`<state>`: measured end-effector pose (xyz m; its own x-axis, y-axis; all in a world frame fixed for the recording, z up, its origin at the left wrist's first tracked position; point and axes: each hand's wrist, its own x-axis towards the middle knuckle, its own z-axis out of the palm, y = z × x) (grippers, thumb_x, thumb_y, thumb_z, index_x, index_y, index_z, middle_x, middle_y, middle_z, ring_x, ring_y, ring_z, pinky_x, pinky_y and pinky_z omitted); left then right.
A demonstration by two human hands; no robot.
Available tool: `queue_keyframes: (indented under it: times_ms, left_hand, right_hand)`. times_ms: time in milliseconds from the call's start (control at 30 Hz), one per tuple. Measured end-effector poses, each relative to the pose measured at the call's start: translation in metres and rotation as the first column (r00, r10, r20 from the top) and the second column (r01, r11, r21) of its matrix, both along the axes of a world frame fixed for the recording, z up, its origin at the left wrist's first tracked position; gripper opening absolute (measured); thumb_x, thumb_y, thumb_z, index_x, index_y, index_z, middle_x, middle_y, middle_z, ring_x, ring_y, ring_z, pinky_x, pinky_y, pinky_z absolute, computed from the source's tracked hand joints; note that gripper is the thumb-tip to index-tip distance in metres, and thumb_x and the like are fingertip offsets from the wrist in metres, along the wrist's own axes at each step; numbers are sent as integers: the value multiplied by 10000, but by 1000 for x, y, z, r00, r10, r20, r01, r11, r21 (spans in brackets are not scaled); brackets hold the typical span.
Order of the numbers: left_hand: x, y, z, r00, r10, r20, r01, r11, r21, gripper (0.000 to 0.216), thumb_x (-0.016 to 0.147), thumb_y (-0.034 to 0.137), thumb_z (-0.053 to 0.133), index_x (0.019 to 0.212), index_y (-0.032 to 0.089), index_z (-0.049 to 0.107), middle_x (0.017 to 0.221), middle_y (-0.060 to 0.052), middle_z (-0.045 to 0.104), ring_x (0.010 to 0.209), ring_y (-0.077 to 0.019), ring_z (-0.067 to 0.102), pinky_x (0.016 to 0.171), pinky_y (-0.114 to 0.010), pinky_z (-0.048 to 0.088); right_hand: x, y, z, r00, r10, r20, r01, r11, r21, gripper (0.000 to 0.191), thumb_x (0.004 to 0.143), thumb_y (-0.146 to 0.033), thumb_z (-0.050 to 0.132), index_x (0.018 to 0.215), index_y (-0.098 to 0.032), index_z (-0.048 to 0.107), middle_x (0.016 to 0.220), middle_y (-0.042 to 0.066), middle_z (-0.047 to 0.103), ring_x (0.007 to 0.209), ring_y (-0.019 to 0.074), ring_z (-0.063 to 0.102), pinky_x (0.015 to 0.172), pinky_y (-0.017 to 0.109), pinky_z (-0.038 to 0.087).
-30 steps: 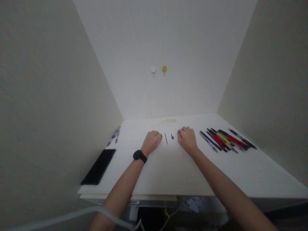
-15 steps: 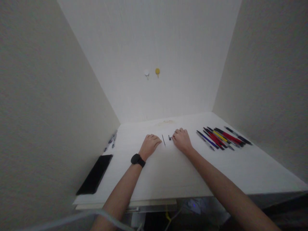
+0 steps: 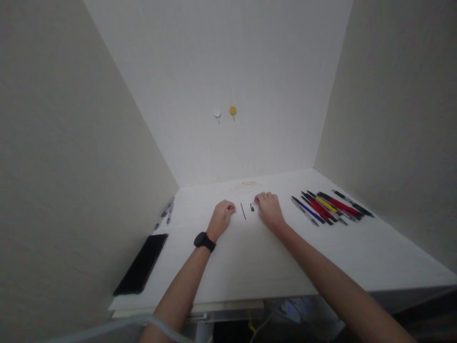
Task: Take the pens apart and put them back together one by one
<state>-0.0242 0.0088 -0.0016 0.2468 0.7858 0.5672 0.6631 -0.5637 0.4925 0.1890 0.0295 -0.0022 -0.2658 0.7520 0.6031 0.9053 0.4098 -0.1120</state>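
Note:
A thin dark pen refill (image 3: pixel 243 211) lies on the white table between my two hands. Just right of it are small black pen parts (image 3: pixel 252 207), too small to tell apart. My left hand (image 3: pixel 222 215), with a black watch (image 3: pixel 204 241) on its wrist, rests left of the refill, fingers curled in and pressed together. To the right of the small parts, my right hand (image 3: pixel 269 208) is closed too, its fingertips bent down near the tabletop. Whatever either hand may hold is hidden by the fingers.
Several pens (image 3: pixel 324 207) in red, blue, yellow and black lie in a row at right. A black flat tablet-like object (image 3: pixel 141 263) lies at the left edge, with clear pens (image 3: pixel 164 213) behind it. A white cable (image 3: pixel 143 318) crosses the lower front. Walls enclose three sides.
My left hand's fingers have curled inward and drawn slightly back from the refill. My right hand has shifted a little away from the small black parts. The view has tilted slightly.

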Motion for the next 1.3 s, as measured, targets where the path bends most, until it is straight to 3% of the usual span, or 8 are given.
queue_keyframes:
  times_ms: [200, 333, 500, 800, 1300]
  left_hand:
    - [4, -1, 1, 976, 38, 216, -32, 999, -29, 61, 854, 236, 559, 870, 185, 589, 848, -41, 630, 815, -163, 572, 772, -293, 441]
    - [11, -4, 3, 918, 21, 395, -7, 999, -37, 142, 852, 294, 584, 928, 183, 627, 896, -53, 655, 838, -158, 593, 796, -290, 460]
    - [15, -2, 1, 858, 14, 514, 29, 997, -76, 126, 800, 297, 639, 827, 174, 650, 848, -54, 677, 825, -165, 622, 797, -301, 485]
    - [14, 1, -3, 791, 31, 611, 42, 994, -105, 131, 750, 283, 696, 798, 169, 655, 820, -48, 683, 813, -165, 634, 800, -311, 499]
    - [16, 2, -4, 818, -5, 575, 72, 993, -93, 147, 759, 300, 685, 793, 173, 619, 802, -31, 645, 780, -149, 599, 760, -282, 472]
  right_hand:
    - [-11, -4, -1, 985, 168, -48, -167, 986, 22, 234, 949, -134, 387, 904, -145, 616, 784, 70, 634, 784, 204, 507, 786, 311, 292]
    - [-17, -8, 2, 958, 281, -58, -276, 957, 86, 251, 979, -198, 386, 948, -130, 625, 829, 84, 666, 807, 199, 550, 822, 306, 320]
    - [-19, -13, 7, 943, 325, -65, -316, 941, 123, 269, 989, -225, 384, 981, -150, 642, 868, 80, 706, 807, 184, 592, 863, 327, 330]
    - [-16, -14, 5, 944, 312, -103, -298, 945, 133, 308, 992, -207, 356, 1074, -164, 649, 933, 85, 724, 813, 174, 607, 892, 329, 315]
    - [-20, -19, 10, 955, 276, -104, -267, 959, 100, 284, 997, -261, 377, 923, -157, 630, 841, 67, 706, 762, 177, 563, 852, 331, 277]
